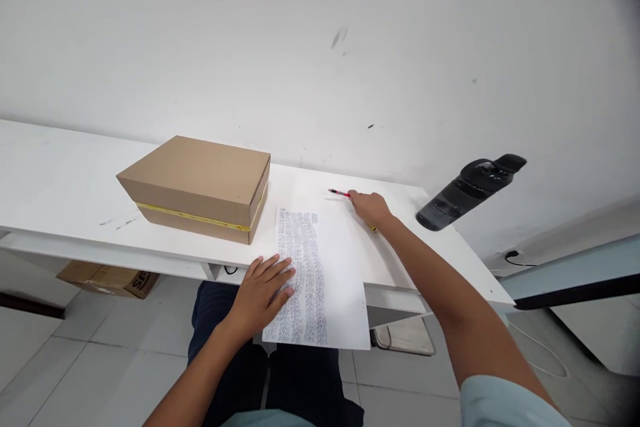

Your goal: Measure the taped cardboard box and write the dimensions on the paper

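A sheet of paper (345, 280) hangs partly over the table's front edge; dense rows of blue writing cover its left side. My left hand (265, 287) lies flat on the sheet's left margin, its fingers spread. Beyond the far right corner of the sheet, my right hand (370, 209) has its fingers closed on one end of a red and black pen (339, 193). The pen's tip points left, close to the tabletop. A small yellow thing (373, 229) peeks out beneath that hand, mostly hidden, too little to name.
On the white table (65, 173), a cardboard box (200, 180) with a yellow band stands left of the paper. A dark bottle (465, 191) stands at the right. Behind runs a white wall (280, 47). Another carton (110, 278) lies under the table.
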`<state>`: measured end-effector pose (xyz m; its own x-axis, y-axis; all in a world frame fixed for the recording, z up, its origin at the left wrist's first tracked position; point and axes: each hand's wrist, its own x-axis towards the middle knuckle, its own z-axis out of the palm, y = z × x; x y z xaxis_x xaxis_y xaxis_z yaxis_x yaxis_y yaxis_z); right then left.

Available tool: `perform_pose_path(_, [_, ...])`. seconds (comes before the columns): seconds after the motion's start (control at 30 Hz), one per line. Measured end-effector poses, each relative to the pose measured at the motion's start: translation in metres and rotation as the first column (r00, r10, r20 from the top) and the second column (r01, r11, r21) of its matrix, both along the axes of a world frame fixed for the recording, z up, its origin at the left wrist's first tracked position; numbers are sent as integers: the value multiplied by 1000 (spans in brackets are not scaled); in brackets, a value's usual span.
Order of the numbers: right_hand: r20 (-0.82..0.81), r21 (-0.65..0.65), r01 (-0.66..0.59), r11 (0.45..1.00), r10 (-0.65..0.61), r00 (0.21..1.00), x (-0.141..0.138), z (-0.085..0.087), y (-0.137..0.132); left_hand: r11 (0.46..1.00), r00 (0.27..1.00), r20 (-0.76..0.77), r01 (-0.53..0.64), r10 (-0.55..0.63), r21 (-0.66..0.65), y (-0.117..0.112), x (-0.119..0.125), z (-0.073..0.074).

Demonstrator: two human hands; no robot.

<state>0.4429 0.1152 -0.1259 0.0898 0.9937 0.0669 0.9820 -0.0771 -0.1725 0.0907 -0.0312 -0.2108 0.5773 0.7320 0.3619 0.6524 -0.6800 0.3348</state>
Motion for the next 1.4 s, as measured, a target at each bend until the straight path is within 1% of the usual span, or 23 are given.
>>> perform_pose_path(0.1, [-97, 134, -24, 991, 38, 995, -22, 1, -25, 1000, 1000, 8, 3, -3, 6, 1, 1, -1])
perform_pose_path(0.13, [-165, 175, -44, 984, 74, 983, -30, -1, -33, 1000, 1000, 12, 3, -3, 10, 1, 1, -1])
perform_pose_path(0.17, [-273, 210, -66, 976, 123, 954, -39, -4, -39, 1000, 1000, 16, 3, -3, 15, 2, 1, -2])
perform_pose_path(0.2, [-402, 237, -83, 968, 176, 898, -47, -7, -44, 1000, 1000, 18, 3, -4, 21, 2, 1, -2])
perform_pose_path(0.27, [-638, 266, -96, 959, 250, 729, -60, -17, -47, 999, 1000, 19, 9, -9, 35, 4, 1, -1])
perform_pose_path(0.3, [-714, 262, -95, 960, 259, 651, -65, -23, -46, 999, 1000, 19, 13, -14, 42, 4, 1, -1])
perform_pose_path(0.33, [-756, 250, -94, 964, 255, 603, -69, -28, -43, 999, 1000, 19, 16, -17, 47, 5, 1, -1])
perform_pose_path(0.37, [-780, 237, -91, 967, 245, 575, -72, -33, -40, 999, 1000, 18, 19, -20, 51, 5, 1, -1])
perform_pose_path(0.47, [-822, 215, -65, 974, 217, 526, -75, -46, -31, 999, 1000, 17, 17, -18, 47, 4, 2, 0])
perform_pose_path(0.57, [-840, 207, -3, 978, 179, 511, -73, -51, -29, 999, 1000, 15, 2, -2, 32, 3, 4, 0])
perform_pose_path(0.73, [-849, 174, 62, 983, 118, 515, -72, -50, -31, 999, 1000, 10, -2, 2, 34, 4, 5, 1])
perform_pose_path(0.9, [-847, 152, 72, 986, 92, 523, -73, -47, -30, 999, 1000, 12, 4, -5, 38, 6, 5, 1])
perform_pose_path(1.1, [-845, 138, 72, 988, 79, 529, -72, -49, -29, 996, 999, 39, 10, -14, 83, 7, 5, 0])
perform_pose_path(1.4, [-846, 158, 95, 983, 85, 526, -71, -50, -29, 992, 999, 37, 19, -24, 123, 8, 5, -2])
